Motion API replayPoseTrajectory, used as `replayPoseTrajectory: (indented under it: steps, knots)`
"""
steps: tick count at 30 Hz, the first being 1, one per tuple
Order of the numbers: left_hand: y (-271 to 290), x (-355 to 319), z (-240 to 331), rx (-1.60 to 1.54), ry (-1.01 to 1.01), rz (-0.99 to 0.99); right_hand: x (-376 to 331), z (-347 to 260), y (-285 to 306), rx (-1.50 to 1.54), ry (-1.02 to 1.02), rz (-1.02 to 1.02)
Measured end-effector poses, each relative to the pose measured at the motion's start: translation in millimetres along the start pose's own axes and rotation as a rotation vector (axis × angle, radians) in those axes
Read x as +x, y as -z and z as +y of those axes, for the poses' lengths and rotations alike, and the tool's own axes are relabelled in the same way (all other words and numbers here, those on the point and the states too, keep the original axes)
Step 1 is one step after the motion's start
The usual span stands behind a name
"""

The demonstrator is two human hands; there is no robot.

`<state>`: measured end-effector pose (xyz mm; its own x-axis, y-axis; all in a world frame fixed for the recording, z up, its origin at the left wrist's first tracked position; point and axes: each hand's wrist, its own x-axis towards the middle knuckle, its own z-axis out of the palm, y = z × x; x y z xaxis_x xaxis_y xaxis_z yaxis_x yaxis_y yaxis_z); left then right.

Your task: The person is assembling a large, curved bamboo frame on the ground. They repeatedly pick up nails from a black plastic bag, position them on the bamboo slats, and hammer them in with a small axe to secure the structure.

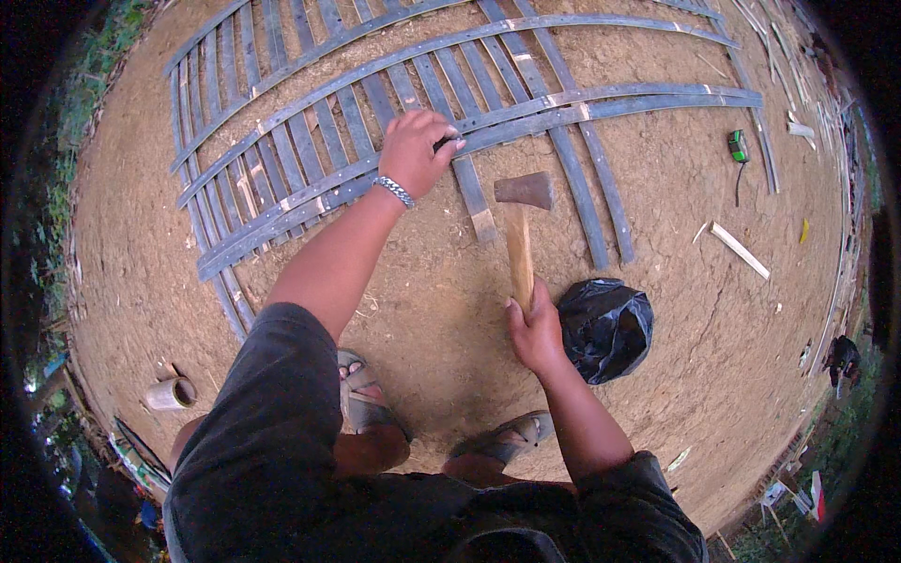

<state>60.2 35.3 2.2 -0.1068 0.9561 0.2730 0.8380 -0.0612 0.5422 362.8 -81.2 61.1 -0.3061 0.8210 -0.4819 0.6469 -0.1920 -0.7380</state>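
My right hand is wrapped round the pale wooden handle of a hatchet, its rusty head pointing away from me above the dirt. At the near edge of a grey slatted lattice, my left hand rests over a long curved slat. Its thumb and fingers are pinched together; what sits between them is too small and dark to make out. A silver chain bracelet circles the left wrist. Beneath the long slats lie crosswise strips, some with pale worn patches.
Just right of my right hand sits a black plastic bag. A green tape measure and a pale split stick lie farther right. A short hollow tube lies at the left. My sandalled feet stand on the brown ground.
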Motion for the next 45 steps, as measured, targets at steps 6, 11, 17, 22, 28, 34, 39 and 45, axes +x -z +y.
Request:
replayPoseTrajectory:
  steps: [6,11,17,22,28,34,39,45]
  knots:
    - [-2,-2,3,0.091,-0.089,0.019,9,-3,0,-0.046,0.038,-0.016]
    - [-1,-3,3,0.063,-0.094,0.042,27,-26,8,-0.159,0.027,-0.027]
    - [-3,-3,2,0.08,-0.101,0.083,49,-42,14,-0.165,0.067,-0.03]
    - [1,-3,5,0.055,-0.059,0.068,55,-42,14,-0.193,0.052,-0.026]
    - [-2,-3,2,0.034,-0.044,0.08,60,-47,18,-0.211,0.054,-0.052]
    - [4,-1,4,0.017,-0.02,0.058,65,-57,18,-0.23,0.126,-0.019]
    - [7,1,7,0.005,0.04,-0.005,73,-59,14,-0.359,0.132,-0.025]
    - [6,1,3,0.008,0.009,0.004,75,-53,18,-0.292,0.172,0.054]
